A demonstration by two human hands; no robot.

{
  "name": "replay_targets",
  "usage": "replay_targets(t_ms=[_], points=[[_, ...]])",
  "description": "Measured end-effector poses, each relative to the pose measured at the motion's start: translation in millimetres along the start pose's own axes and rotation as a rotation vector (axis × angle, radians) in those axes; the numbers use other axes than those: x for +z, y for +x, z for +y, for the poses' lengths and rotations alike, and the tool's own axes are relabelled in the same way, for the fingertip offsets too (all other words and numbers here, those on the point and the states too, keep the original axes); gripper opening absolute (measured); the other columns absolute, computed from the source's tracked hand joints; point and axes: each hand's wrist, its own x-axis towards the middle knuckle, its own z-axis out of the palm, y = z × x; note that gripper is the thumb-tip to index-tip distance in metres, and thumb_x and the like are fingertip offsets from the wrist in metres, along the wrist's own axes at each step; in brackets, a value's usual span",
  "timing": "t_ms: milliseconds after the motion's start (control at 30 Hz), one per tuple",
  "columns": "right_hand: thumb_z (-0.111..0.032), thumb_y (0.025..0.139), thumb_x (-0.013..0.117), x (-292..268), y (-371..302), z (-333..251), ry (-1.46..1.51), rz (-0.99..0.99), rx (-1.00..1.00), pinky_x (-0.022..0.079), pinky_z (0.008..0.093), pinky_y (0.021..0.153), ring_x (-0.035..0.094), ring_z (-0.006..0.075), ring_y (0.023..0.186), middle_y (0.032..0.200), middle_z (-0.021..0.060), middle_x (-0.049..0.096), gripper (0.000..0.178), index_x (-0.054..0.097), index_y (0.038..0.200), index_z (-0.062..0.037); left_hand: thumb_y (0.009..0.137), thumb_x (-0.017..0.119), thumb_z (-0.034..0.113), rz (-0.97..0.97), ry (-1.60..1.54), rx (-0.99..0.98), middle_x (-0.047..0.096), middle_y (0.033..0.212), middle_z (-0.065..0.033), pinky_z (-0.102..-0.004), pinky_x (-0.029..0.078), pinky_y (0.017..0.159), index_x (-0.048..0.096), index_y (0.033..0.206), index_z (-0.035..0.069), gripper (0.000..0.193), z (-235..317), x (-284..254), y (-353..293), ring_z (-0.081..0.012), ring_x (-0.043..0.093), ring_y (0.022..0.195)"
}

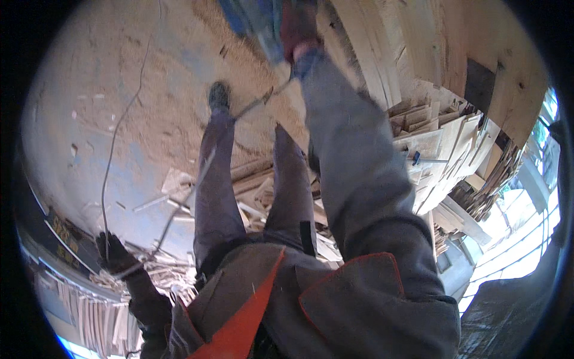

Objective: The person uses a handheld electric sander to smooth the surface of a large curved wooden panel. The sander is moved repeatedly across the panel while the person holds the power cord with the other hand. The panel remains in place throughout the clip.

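Right hand: the dark red, apparently gloved right hand [299, 29] is at 12 o'clock, at the far end of the outstretched grey sleeve [365, 143]; blur and the upper rim hide its fingers, so I cannot tell whether it grips.
Blue object: the blurred blue object [254, 24] lies at 12 o'clock, just left of the right hand and cut by the upper rim; its kind is unclear, and so is any contact.
Left hand: the dark left hand [118, 256] is at 8 o'clock, low and well apart from the right, fingers extended and loosely spread.
Thin cable: the grey cable [113, 137] runs from 11 o'clock down to the left hand, where its end is lost against the dark fingers.
Blurred cord: the cord [179, 206] slants from below the right wrist across 1 leg toward the left wrist; I cannot tell whether it touches either.
Legs: 2 trouser legs [218, 167] show, with 1 dark shoe [219, 96] at 11 o'clock.
Floor: sawdust [179, 90] covers much of it between 10 and 12 o'clock; wood scraps [257, 194] lie behind and between the legs.
Timber: wide boards [382, 54] at 1 o'clock, a pile of offcuts [442, 143] at 3.
Jacket: grey with red edging, an orange-red strip [245, 320] at 6 o'clock.
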Motion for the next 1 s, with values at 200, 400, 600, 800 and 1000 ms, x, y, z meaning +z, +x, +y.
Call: replay_targets(t_ms=[200, 400, 600, 800, 1000], points=[[-0.035, 0.103, 0.055, -6.8, 8.1, 13.0, 0.013, 0.021, -0.05, 0.048, 0.041, 0.097, 0.052, 0.0308, 0.12, 0.142, 0.0199, 0.05, 0.058, 0.04, 0.147, -0.0014, 0.105, 0.037, 0.051, 0.19, 0.409, 0.071, 0.054, 0.144, -0.0232, -0.0475, 0.048, 0.109, 0.045, 0.144, -0.007, 0.07, 1.8, 20.0, -59.2, -0.0377, 0.056, 0.131], [-0.037, 0.105, 0.051, -31.1, -100.9, 108.6, 0.584, 0.123, 0.238, 0.05, 0.0361, 0.091, 0.058, 0.0242, 0.109, 0.133, 0.0161, 0.058, 0.054, 0.046, 0.142, 0.0015, 0.104, 0.03, 0.064, -0.102, 0.647, 0.012, 0.059, 0.141, -0.0182, -0.0429, 0.049, 0.102, 0.052, 0.143, 0.003, 0.076, -30.8, 96.9, -60.5, -0.0316, 0.059, 0.126], [-0.041, 0.105, 0.052, -59.4, -240.7, 184.6, 0.696, 0.17, 0.398, 0.051, 0.0338, 0.086, 0.062, 0.0197, 0.102, 0.117, 0.0127, 0.066, 0.053, 0.057, 0.132, 0.0038, 0.1, 0.044, 0.061, -0.628, 0.667, 0.026, 0.061, 0.138, -0.0145, -0.0386, 0.051, 0.094, 0.057, 0.137, 0.001, 0.072, -45.5, 170.6, -53.0, -0.0273, 0.064, 0.117], [-0.045, 0.104, 0.052, -76.0, -268.2, 209.0, 0.895, -0.022, 0.52, 0.049, 0.0288, 0.081, 0.063, 0.0139, 0.1, 0.126, 0.0091, 0.068, 0.057, 0.062, 0.134, 0.0019, 0.107, 0.046, 0.038, -0.892, 0.816, -0.05, 0.069, 0.123, -0.0114, -0.0332, 0.051, 0.089, 0.064, 0.131, -0.001, 0.049, -114.2, 213.3, -3.9, -0.0184, 0.065, 0.108], [-0.044, 0.104, 0.051, -90.8, -206.6, 167.2, 0.639, 0.067, 0.2, 0.044, 0.0271, 0.055, 0.059, 0.0096, 0.067, 0.102, 0.0074, 0.073, 0.052, 0.072, 0.118, 0.0007, 0.097, 0.059, 0.037, -0.604, 0.394, -0.6, 0.072, 0.097, -0.0072, -0.0361, 0.055, 0.074, 0.069, 0.117, 0.001, 0.042, -286.1, 192.9, 41.3, -0.0203, 0.068, 0.088]])
